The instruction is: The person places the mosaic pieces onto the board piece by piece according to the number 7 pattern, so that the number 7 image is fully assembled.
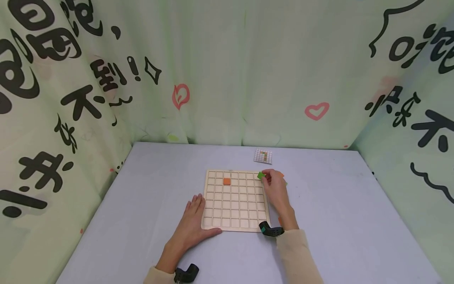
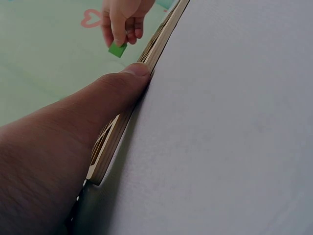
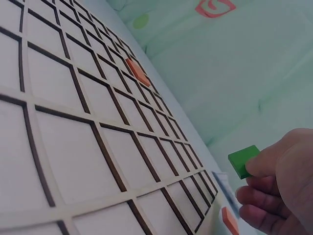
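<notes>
A wooden grid board lies on the table. One orange square tile sits in its second row from the far side, third column from the left. My right hand pinches a green square tile between thumb and fingertips, held above the board's far right corner. My left hand rests at the near left corner, its straight fingers along the left side. In the left wrist view, the left thumb lies against the board's near edge.
A small card with a coloured grid pattern lies behind the board. Orange and green pieces show beside the right hand, partly hidden by it. Another orange piece peeks out near the right wrist. A printed curtain surrounds the table.
</notes>
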Available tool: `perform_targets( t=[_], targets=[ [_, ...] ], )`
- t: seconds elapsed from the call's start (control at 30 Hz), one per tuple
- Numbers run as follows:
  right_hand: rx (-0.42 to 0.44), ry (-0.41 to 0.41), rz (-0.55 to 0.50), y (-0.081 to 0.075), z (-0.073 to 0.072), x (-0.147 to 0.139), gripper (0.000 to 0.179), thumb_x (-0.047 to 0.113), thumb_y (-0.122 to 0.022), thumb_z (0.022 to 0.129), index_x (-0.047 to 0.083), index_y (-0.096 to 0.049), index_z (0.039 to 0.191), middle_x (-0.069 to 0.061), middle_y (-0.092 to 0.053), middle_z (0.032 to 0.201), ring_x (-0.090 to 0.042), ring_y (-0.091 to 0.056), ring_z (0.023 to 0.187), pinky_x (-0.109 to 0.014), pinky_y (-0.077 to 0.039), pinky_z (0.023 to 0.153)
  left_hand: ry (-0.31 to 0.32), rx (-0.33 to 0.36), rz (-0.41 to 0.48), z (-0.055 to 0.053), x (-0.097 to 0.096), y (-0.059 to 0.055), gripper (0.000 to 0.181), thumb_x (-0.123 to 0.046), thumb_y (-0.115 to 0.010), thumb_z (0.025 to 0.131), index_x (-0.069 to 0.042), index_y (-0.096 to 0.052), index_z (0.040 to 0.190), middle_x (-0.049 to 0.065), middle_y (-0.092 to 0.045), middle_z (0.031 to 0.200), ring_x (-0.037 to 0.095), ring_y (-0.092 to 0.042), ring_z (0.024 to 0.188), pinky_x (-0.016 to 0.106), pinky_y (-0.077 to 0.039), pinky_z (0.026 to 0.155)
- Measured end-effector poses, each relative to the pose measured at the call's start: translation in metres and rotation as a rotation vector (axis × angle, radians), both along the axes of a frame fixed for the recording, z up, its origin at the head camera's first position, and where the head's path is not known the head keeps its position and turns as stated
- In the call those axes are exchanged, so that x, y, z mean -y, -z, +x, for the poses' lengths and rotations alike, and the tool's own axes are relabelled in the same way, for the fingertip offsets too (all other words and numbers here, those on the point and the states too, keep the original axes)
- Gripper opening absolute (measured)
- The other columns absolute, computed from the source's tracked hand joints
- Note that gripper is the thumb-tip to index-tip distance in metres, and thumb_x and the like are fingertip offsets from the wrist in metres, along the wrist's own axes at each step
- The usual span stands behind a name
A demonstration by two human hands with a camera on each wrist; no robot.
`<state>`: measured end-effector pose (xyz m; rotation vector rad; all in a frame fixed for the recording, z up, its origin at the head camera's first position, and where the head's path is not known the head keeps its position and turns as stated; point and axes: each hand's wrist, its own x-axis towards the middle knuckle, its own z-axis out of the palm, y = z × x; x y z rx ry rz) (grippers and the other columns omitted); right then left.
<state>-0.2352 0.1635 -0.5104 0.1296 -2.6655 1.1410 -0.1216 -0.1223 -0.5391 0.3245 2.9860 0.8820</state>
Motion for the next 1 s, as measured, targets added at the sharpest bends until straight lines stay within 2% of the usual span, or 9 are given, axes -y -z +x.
perform_targets(
  t=[0.47, 0.77, 1.0],
  targets=[
    [0.057, -0.074, -0.018, 0.004, -0.005, 0.02, 0.023, 0.008, -0.06, 0.098, 0.0, -0.063, 0.119, -0.013, -0.063, 0.1, -0.024, -0.058, 0.088, -0.033, -0.05, 0.076, 0.005, -0.011, 0.001, 0.001, 0.0, -0.001, 0.116, -0.065, -0.076, 0.073, 0.007, -0.032, 0.153, 0.024, -0.027, 0.163, 0.036, -0.02, 0.155, 0.051, -0.018, 0.128],
    [0.069, -0.12, 0.019, 0.003, -0.005, 0.031, 0.02, 0.011, -0.061, 0.099, 0.003, -0.064, 0.117, -0.01, -0.063, 0.097, -0.021, -0.056, 0.084, -0.031, -0.049, 0.072, 0.001, 0.001, 0.0, 0.0, -0.001, 0.001, 0.117, -0.068, -0.075, 0.073, 0.006, -0.031, 0.154, 0.023, -0.026, 0.163, 0.035, -0.019, 0.155, 0.05, -0.018, 0.128],
    [0.098, -0.131, 0.035, 0.004, -0.005, 0.039, 0.02, 0.012, -0.061, 0.099, 0.004, -0.064, 0.118, -0.009, -0.064, 0.099, -0.02, -0.057, 0.086, -0.032, -0.05, 0.073, 0.002, 0.003, -0.004, 0.0, -0.001, 0.001, 0.118, -0.069, -0.075, 0.073, 0.005, -0.031, 0.154, 0.023, -0.026, 0.164, 0.035, -0.019, 0.155, 0.05, -0.018, 0.128]
  ],
)
